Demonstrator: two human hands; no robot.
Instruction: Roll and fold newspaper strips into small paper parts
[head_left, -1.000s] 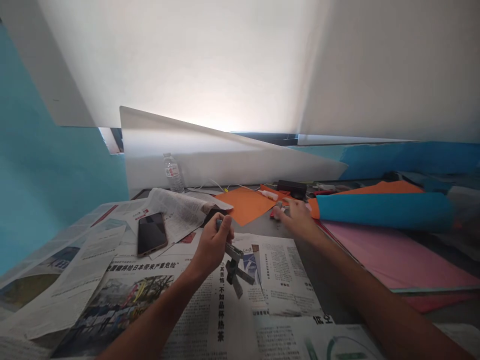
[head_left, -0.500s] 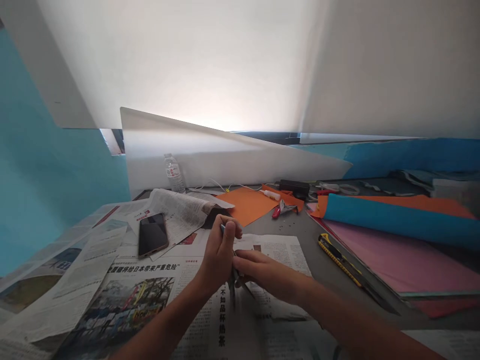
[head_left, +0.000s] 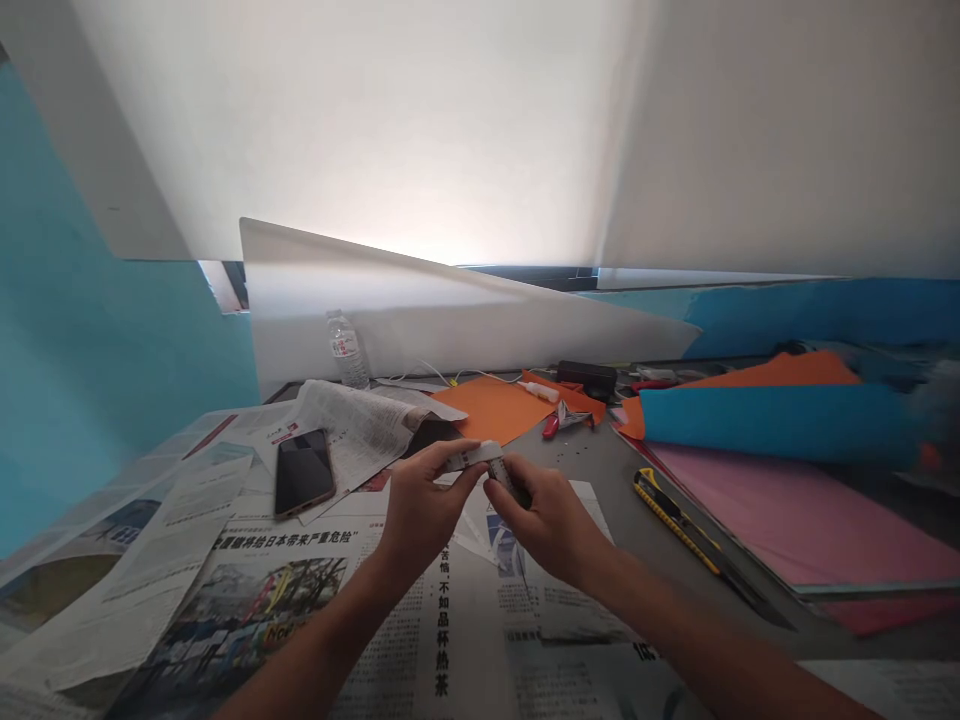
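Note:
Over newspaper spread on the table, both hands pinch a small folded strip of newspaper (head_left: pixel 491 453). My left hand (head_left: pixel 427 505) grips its left end between thumb and fingers. My right hand (head_left: pixel 547 510) has the other end, which bends down into the fingers. Printed characters show on the strip's faces; the part inside the right fingers is hidden. Flat newspaper sheets (head_left: pixel 405 600) lie beneath both forearms, with a loose piece near the right wrist.
A phone (head_left: pixel 304 472) and crumpled newspaper (head_left: pixel 352 425) lie left. Right of the hands is a yellow-black utility knife (head_left: pixel 679 520), its blade pointing toward me. Pink paper (head_left: pixel 795 510) and a blue roll (head_left: pixel 765 425) lie farther right. A water bottle (head_left: pixel 345 350) stands behind.
My hands have turned from an upright, stacked hold to a side-by-side one, a little higher. The strip now shows bent between my fingertips. The blue roll at right has shifted slightly.

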